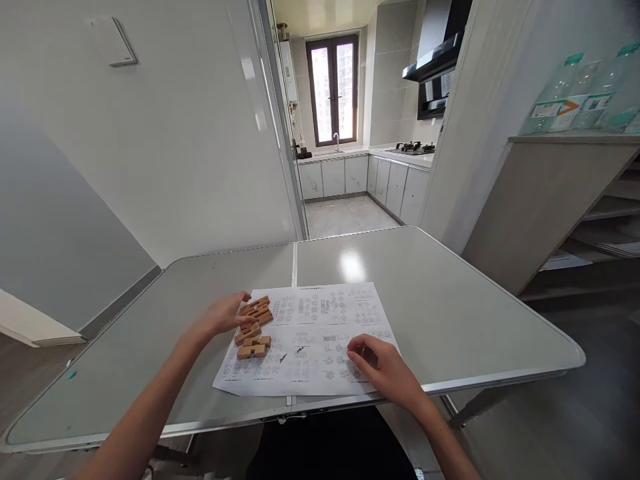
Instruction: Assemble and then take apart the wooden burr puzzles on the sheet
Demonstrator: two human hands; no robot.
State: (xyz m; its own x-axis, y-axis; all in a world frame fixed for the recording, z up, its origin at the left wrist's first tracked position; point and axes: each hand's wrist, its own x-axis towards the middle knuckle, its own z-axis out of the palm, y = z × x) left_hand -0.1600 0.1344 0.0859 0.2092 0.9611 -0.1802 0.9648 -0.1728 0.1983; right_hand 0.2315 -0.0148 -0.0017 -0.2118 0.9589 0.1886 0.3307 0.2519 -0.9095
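Note:
Several notched wooden puzzle blocks [253, 351] lie in a loose cluster on the left part of a printed sheet [310, 380]. My left hand [227, 315] reaches over the upper blocks, thumb and fingers spread apart around their left end. Whether its fingertips touch the wood I cannot tell. Over the lower right of the paper, my right hand [383, 367] rests loosely curled, with a gap between thumb and forefinger and nothing visible in it. Rows of small line diagrams cover the sheet, and two small dark marks or bits show near its middle.
The paper lies on a grey folding table [475, 320] with a metal rim and a centre seam [295, 267]. A small green bit [72, 375] is at the table's left. Plastic bottles [565, 93] stand on a shelf unit [545, 173] at right. A kitchen opens beyond.

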